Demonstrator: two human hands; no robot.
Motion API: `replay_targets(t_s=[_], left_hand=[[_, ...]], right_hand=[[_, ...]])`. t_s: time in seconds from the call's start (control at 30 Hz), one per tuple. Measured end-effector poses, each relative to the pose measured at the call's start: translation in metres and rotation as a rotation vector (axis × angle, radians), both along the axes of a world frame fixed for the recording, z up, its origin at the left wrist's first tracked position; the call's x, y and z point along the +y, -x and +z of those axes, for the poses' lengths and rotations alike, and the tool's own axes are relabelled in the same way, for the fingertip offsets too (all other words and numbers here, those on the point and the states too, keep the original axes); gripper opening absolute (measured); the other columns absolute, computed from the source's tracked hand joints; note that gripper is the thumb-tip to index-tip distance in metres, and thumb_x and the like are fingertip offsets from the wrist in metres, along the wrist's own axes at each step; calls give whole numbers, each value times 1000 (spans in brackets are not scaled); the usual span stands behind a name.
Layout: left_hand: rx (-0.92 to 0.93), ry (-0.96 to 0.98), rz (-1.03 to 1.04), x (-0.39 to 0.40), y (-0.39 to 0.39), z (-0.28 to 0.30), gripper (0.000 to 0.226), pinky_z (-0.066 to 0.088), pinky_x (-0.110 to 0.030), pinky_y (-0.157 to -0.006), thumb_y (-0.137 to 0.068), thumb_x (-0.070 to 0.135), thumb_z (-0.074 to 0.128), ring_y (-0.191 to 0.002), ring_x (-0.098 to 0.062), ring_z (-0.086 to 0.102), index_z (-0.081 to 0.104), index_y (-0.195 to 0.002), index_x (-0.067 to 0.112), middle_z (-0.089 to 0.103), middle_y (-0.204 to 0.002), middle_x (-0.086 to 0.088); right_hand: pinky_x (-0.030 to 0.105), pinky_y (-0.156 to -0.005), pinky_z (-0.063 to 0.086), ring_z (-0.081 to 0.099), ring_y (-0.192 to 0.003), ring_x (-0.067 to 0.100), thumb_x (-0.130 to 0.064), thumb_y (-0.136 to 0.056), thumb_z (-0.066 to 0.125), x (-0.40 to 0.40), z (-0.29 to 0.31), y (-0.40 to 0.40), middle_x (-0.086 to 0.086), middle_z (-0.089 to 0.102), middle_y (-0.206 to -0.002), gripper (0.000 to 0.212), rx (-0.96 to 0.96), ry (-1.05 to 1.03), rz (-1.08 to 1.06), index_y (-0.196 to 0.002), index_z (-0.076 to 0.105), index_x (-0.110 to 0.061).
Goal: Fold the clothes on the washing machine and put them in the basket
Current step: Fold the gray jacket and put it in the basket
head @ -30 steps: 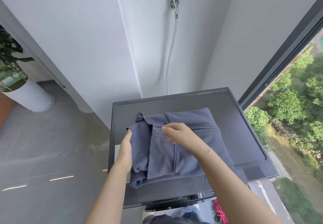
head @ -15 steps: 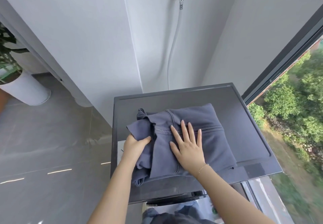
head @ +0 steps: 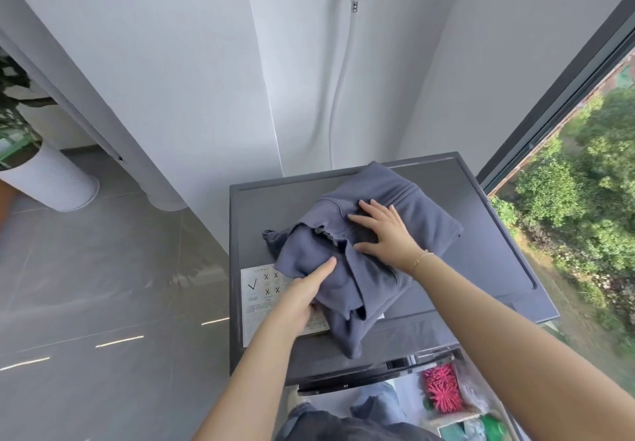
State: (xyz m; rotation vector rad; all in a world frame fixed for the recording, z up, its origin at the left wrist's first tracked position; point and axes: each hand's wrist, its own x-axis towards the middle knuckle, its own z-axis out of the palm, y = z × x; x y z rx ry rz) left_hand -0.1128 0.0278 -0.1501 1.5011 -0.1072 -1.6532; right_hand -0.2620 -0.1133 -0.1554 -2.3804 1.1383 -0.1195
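Cloth, a blue-grey garment [head: 395,234], had been gathered from a flat fold into a bundle on the washing machine [head: 498,234], left hand [head: 302,298] gripping beneath it and right hand [head: 385,234] spread on top, seemingly ready for the unseen basket.

A garment [head: 364,265] lies on the washing machine [head: 488,234], partly over a label sticker [head: 257,299] at its front left. A potted plant [head: 37,165] stands far left; a window [head: 567,182] runs along the right

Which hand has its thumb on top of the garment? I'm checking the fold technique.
The left hand: its thumb lies on the blue-grey garment with fingers tucked beneath the edge. The right hand lies wholly on top, fingers spread.
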Motion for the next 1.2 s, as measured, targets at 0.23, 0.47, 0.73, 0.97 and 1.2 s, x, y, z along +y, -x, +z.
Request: replay_targets(t_s=[0.23, 0.47, 0.73, 0.97, 1.2], left_hand=[[-488, -88, -252, 24, -65, 4, 20, 51, -23, -59, -90, 30, 64, -73, -12, 61, 60, -100, 13, 65, -92, -4], [-797, 242, -536, 4, -73, 13, 31, 40, -25, -64, -78, -9, 46, -71, -17, 52, 61, -85, 17, 61, -79, -3], [-1402, 454, -503, -34, -102, -18, 33, 44, -45, -85, -76, -11, 60, -98, -38, 52, 57, -105, 2, 48, -105, -14], [-1346, 354, -876, -58, -96, -18, 35, 39, -39, -85, -81, -5, 43, -114, -40, 51, 57, -112, 2, 58, -116, -20], [-590, 67, -840, -50, -114, 18, 36, 53, -24, -68, -87, -9, 46, -85, -14, 63, 61, -107, 17, 68, -94, 0]], right_hand=[[31, -90, 42, 52, -102, 22, 12, -62, 43, 105, -6, 31, 0, 64, -108, 52, -404, 341, -356, -96, 72, -14], [42, -119, 5, 3, -148, 15, 0, -64, 35, 170, -44, 33, -10, 12, -160, 98, -85, 186, -205, -150, 12, -40], [52, -114, 12, 14, -145, 12, -36, -71, 68, 146, -42, 30, -13, 18, -158, 92, -41, 210, -182, -149, 20, -39], [49, -109, 24, 43, -126, 15, -29, -71, 72, 149, -52, 4, -7, 53, -136, 68, -137, 380, -390, -134, 47, -30], [33, -90, 37, 55, -81, 18, -29, -77, 57, 138, -26, 42, -8, 60, -84, 18, -477, 234, -575, -86, 59, -13]])
